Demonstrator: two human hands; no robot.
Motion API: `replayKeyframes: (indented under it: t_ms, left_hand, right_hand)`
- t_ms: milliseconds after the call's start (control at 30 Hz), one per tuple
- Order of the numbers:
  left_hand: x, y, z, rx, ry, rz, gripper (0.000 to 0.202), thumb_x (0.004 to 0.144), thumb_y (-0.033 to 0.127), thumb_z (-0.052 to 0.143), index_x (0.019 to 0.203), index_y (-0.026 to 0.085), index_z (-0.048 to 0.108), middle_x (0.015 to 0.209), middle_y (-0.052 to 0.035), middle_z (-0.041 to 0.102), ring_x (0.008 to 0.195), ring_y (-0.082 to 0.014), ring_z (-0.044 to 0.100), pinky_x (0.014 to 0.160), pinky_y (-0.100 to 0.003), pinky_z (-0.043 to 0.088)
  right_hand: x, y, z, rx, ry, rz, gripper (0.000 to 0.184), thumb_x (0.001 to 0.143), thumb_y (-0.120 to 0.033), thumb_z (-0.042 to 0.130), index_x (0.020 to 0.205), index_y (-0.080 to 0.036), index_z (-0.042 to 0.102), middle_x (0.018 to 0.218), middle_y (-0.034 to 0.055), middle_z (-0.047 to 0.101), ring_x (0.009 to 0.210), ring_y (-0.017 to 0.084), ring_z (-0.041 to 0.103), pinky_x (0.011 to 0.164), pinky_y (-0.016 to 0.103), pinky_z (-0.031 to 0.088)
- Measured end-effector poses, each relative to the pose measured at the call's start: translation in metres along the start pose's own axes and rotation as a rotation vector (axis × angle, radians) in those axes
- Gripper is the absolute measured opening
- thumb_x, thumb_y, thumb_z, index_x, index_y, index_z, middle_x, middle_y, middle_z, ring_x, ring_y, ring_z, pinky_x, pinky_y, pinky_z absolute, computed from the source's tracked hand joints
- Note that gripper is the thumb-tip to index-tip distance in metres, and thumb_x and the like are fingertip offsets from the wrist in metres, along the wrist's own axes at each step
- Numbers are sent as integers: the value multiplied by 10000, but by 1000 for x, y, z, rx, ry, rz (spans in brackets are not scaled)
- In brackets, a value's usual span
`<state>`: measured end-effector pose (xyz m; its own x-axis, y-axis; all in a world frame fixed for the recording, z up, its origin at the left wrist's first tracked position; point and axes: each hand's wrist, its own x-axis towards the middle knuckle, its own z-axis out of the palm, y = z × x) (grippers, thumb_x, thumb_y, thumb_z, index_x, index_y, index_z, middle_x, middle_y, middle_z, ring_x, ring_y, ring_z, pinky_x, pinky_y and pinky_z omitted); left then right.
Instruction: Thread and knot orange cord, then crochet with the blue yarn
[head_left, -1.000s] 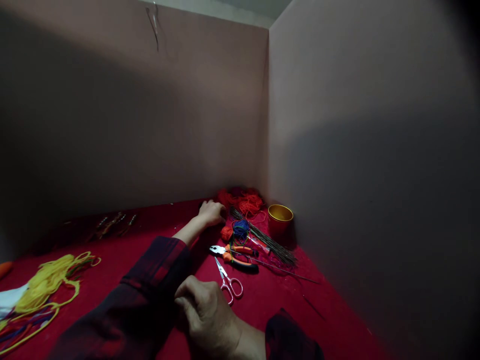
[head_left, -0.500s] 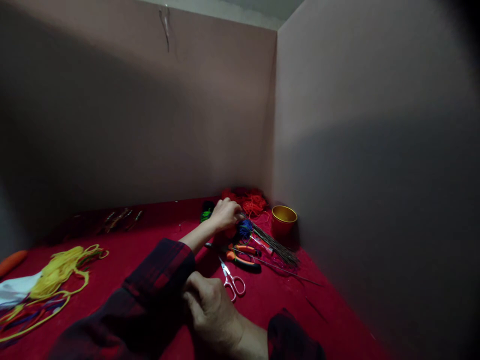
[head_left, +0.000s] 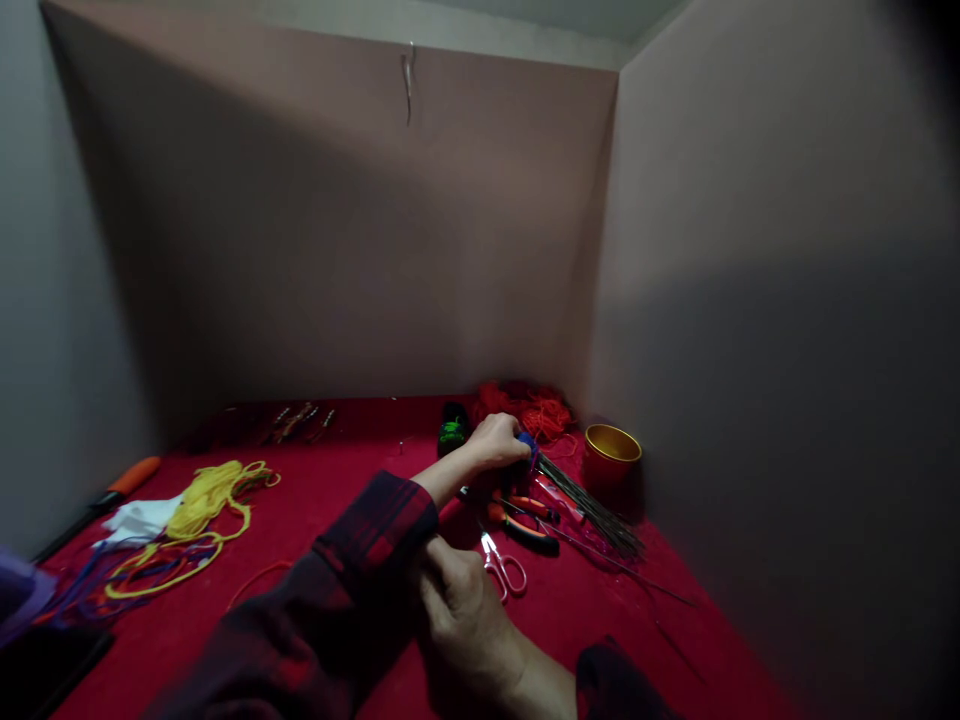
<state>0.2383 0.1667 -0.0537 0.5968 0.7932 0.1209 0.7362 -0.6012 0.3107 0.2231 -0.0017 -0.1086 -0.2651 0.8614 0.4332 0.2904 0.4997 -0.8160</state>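
My left hand (head_left: pixel 499 440) reaches across the red cloth, its fingers curled down onto a small bundle of blue yarn (head_left: pixel 529 446). The fingertips are partly hidden. Closer in, my right hand (head_left: pixel 466 612) is closed in a fist beside my left sleeve; whatever lies inside it is out of sight. Right of the left hand lies a bundle of thin dark sticks (head_left: pixel 592 508). Pliers with orange and black handles (head_left: pixel 529 530) and pink-handled scissors (head_left: pixel 504 567) rest between the hands and the sticks. Green yarn (head_left: pixel 452 432) sits just left of my left hand.
Red yarn (head_left: pixel 544 412) is heaped in the back corner, beside a gold-rimmed cup (head_left: pixel 613 445). On the left are yellow yarn (head_left: pixel 214 500), a white cloth (head_left: pixel 142 522) and an orange-handled tool (head_left: pixel 135 475). Walls (head_left: pixel 750 350) enclose the back and sides.
The view has swung left, so everything sits further right. My left hand has come slightly closer to the blue yarn and covers more of it. My right hand stays a fist.
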Motion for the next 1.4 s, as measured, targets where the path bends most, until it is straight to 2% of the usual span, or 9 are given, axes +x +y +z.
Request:
replayKeyframes:
  t_ms: [200,300,433,533,767,900,1067,1267,1400]
  left_hand:
    - [-5,-12,-2,51,33,12,454,724,243,530,1176,246,578,1035,-84,675,947,-240,601,802,-320,431]
    - [-10,-14,-4,103,26,35,380,756,265,516,1121,265,618,1049,-109,669,1036,-300,551,888,-420,377]
    - [-11,-12,-5,135,23,29,299,801,335,488,1036,228,639,1056,-134,656,1065,-318,524,909,-462,356]
    - [-10,-10,-3,125,28,6,317,784,359,519,1037,192,610,1043,-141,655,1035,-312,549,888,-438,389]
    - [-9,-9,-1,12,58,-7,414,767,209,496,1181,204,511,1107,-85,635,992,-215,592,818,-278,453]
    - [-11,-13,2,-13,54,5,371,764,180,489,1122,223,574,1116,-86,627,995,-221,592,830,-288,452]
    - [-15,-16,4,-12,60,6,315,777,200,504,1077,209,599,1064,-120,631,958,-246,602,806,-322,461]
    - [-27,-13,-11,-33,101,36,387,782,238,526,1165,205,574,1114,-151,586,971,-278,589,789,-349,462]
    - [-47,-10,-29,-89,168,54,322,778,225,542,1087,205,630,1059,-121,620,947,-255,597,788,-330,461]
  right_hand:
    - [0,0,1,41,-18,21,184,850,-89,399,898,-194,543,696,-13,540,560,109,390,523,221,310]
    - [0,1,1,54,-10,28,174,859,-100,398,870,-190,546,670,-18,519,545,109,373,505,223,301]
    - [1,1,1,82,-9,10,194,877,-119,386,915,-189,563,704,-3,547,567,116,417,524,225,331]
    - [0,0,1,95,-10,9,228,872,-112,386,962,-194,579,724,8,579,582,125,460,533,224,360]
    - [-2,-1,2,127,10,7,285,845,-85,399,1005,-207,602,764,19,629,616,137,520,555,225,411]
    - [-2,-1,2,123,-23,27,259,866,-124,394,1002,-199,601,715,11,611,585,136,508,529,225,404]
    - [-1,-1,2,152,-33,24,251,877,-166,403,1040,-207,590,800,28,639,646,150,546,578,237,426]
    - [-2,5,4,125,10,58,128,864,-188,432,805,-203,545,632,-18,552,562,132,486,523,219,367]
    - [-2,6,5,96,27,72,160,853,-174,436,703,-208,478,571,-42,486,512,120,432,492,222,317]
